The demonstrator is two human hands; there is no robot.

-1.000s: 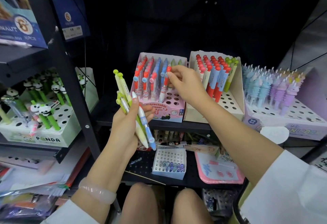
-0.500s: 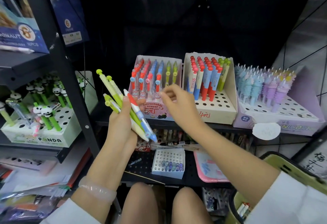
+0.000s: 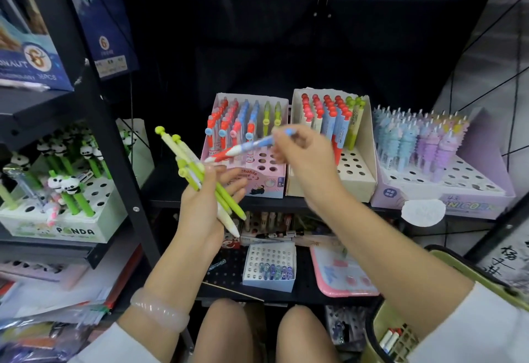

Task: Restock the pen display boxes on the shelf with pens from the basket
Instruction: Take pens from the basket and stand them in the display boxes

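Observation:
My left hand (image 3: 204, 205) holds a bunch of green and cream pens (image 3: 200, 179) under the thumb, tips pointing down right. My right hand (image 3: 303, 153) pinches a blue, white and red pen (image 3: 243, 148) by its blue end; the pen lies nearly level in front of the pink display box (image 3: 269, 188). That box holds rows of red, blue and green pens and has open holes in its front rows. Beside it on the right stands a cream display box (image 3: 357, 179) with red-capped pens. The green basket (image 3: 380, 331) sits at the lower right with a few pens inside.
A purple unicorn pen box (image 3: 458, 199) stands at the right of the shelf. A panda pen box (image 3: 71, 228) sits on the left rack behind a black upright post (image 3: 114, 139). On the lower shelf lie a small white holed box (image 3: 269, 268) and a pink tray (image 3: 343, 276).
My right hand has taken the blue and red pen out of the bunch in my left hand and lifted it toward the pink box. The camera tilted down, showing more of the basket.

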